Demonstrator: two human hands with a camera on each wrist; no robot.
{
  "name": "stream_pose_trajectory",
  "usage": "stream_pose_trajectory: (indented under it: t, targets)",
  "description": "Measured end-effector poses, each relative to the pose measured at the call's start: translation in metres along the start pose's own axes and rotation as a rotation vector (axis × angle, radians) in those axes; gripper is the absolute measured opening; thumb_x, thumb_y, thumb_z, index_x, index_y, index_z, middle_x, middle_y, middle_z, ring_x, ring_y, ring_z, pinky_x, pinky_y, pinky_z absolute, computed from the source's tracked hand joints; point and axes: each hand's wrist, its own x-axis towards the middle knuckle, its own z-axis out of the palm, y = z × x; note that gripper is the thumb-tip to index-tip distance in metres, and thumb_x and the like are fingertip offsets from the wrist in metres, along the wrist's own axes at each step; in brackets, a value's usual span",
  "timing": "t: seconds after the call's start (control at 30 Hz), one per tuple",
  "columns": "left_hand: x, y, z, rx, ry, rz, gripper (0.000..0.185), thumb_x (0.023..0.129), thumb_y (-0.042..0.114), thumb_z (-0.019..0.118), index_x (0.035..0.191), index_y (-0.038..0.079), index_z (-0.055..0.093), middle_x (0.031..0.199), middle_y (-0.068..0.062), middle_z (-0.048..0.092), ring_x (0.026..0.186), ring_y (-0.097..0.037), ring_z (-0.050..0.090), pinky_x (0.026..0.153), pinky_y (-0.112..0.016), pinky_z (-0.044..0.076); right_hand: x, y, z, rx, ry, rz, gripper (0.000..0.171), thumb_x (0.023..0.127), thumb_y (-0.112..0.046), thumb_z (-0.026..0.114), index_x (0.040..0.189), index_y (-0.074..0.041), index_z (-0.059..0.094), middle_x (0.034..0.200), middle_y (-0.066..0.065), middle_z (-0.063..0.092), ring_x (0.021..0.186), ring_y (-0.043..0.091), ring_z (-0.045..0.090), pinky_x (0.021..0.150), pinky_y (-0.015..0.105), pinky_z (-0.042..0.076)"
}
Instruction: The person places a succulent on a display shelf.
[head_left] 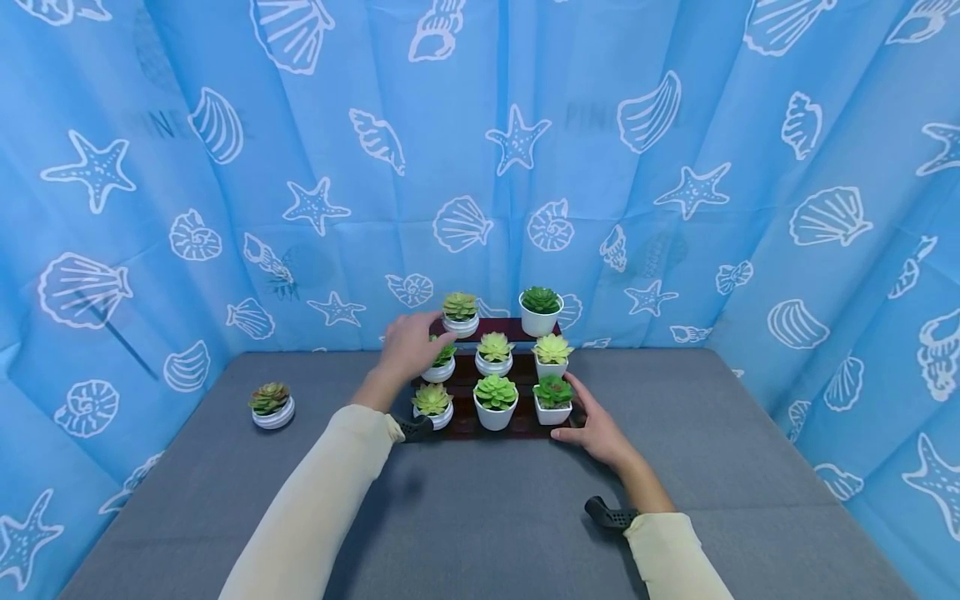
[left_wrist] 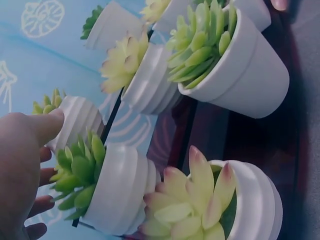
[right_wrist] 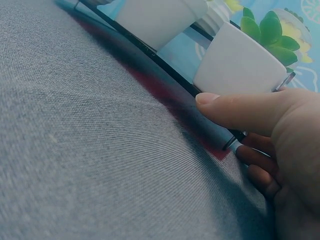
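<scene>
A dark red tiered display stand (head_left: 465, 417) holds several small potted succulents. My left hand (head_left: 408, 346) is at its upper left, beside a ribbed white pot with a succulent (head_left: 461, 315) on the top tier. In the left wrist view, the thumb (left_wrist: 47, 125) overlaps that ribbed pot's rim (left_wrist: 80, 122), and the other fingers are loosely spread. My right hand (head_left: 596, 425) holds the stand's lower right end, thumb at the front edge and fingers by the side. Close to it sits a square white pot with a green succulent (head_left: 553, 400).
One more potted succulent (head_left: 272, 406) stands apart on the grey tabletop (head_left: 480, 525), to the left. A round white pot (head_left: 540, 312) is on the top tier's right end. Behind the stand hangs a blue shell-patterned curtain (head_left: 480, 167).
</scene>
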Motion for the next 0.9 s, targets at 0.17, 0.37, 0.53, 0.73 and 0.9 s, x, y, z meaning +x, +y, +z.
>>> stream_pose_trajectory:
  t: [0.17,0.37,0.53,0.73,0.9]
  targets:
    - [0.003,0.007,0.001,0.019,-0.024,0.015,0.059,0.095,0.047,0.059,0.143,0.014,0.050,0.140,-0.008,0.053,0.130,-0.039,0.039,0.105,-0.058,0.025,0.000,0.002,0.000,0.005,0.001,-0.004,0.098,0.081,-0.015,0.080,0.156,-0.016,0.016,0.155,0.023,0.024,0.136,0.044,0.031,0.103,0.061,0.032]
    - [0.005,0.014,0.003,0.039,-0.048,0.006,0.062,0.094,0.049,0.059,0.144,0.014,0.048,0.141,-0.008,0.052,0.131,-0.038,0.038,0.108,-0.056,0.024,0.001,0.004,0.000,0.014,0.001,-0.016,0.098,0.081,-0.013,0.081,0.156,-0.016,0.017,0.155,0.022,0.025,0.136,0.044,0.032,0.102,0.060,0.033]
    - [0.007,0.015,0.004,0.030,-0.041,0.009,0.060,0.095,0.049,0.058,0.144,0.015,0.049,0.140,-0.008,0.052,0.131,-0.037,0.039,0.107,-0.056,0.025,0.001,0.004,0.001,0.010,0.002,-0.021,0.099,0.081,-0.014,0.081,0.156,-0.016,0.017,0.156,0.021,0.023,0.136,0.044,0.031,0.102,0.060,0.033]
    - [0.007,0.011,0.006,0.018,0.010,0.032,0.053,0.096,0.048,0.056,0.138,0.017,0.056,0.136,-0.005,0.056,0.129,-0.035,0.042,0.105,-0.056,0.027,0.000,0.002,0.001,0.016,0.002,-0.020,0.098,0.081,-0.013,0.081,0.156,-0.016,0.017,0.156,0.020,0.024,0.136,0.044,0.031,0.102,0.060,0.033]
    - [0.006,0.011,0.009,0.003,0.047,0.048,0.048,0.095,0.047,0.059,0.131,0.016,0.062,0.130,-0.005,0.060,0.123,-0.033,0.046,0.103,-0.054,0.030,0.000,0.002,0.001,0.014,0.003,-0.017,0.098,0.081,-0.012,0.080,0.156,-0.016,0.017,0.156,0.021,0.024,0.136,0.044,0.032,0.102,0.061,0.033]
